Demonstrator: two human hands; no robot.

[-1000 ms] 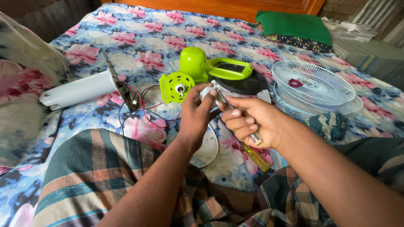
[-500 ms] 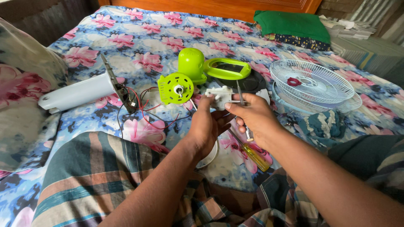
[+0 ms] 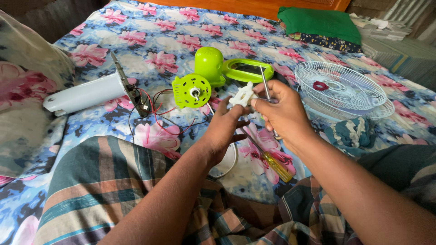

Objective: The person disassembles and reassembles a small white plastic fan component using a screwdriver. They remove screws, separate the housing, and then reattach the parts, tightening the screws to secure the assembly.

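Surface: a bed covered by a floral sheet [image 3: 150, 45], blue and white ground with pink blossoms, running from near edge to the far wooden headboard [image 3: 254, 5]. A matching floral pillow [image 3: 27, 104] lies at the left. At the far right, a folded green cloth [image 3: 320, 22] rests on a darker patterned one; beyond the bed's right edge, grey fabric and a corrugated wall are only partly visible.

Hands: left hand [image 3: 225, 129] and right hand [image 3: 281, 113] meet above the middle of the bed, both on a small white plastic part [image 3: 242, 95]. The left hand's fingertips pinch its near-left side; the right hand's thumb and forefinger close on its right side. The right hand's remaining fingers are curled round a thin metal tool shaft [image 3: 265, 84] that points up and away; its handle is hidden in the palm.

Around them: a lime-green fan motor housing [image 3: 208, 66] with a round vented front plate [image 3: 192, 90] lies just beyond the hands, a green oval piece [image 3: 247, 70] to its right. Red and black wires [image 3: 156, 111] run left to a white fan stand [image 3: 86, 95]. A white wire fan guard [image 3: 340, 88] lies at the right. A yellow-handled screwdriver [image 3: 270, 161] lies on the sheet below the hands, near the checked cloth over the person's legs [image 3: 104, 181].
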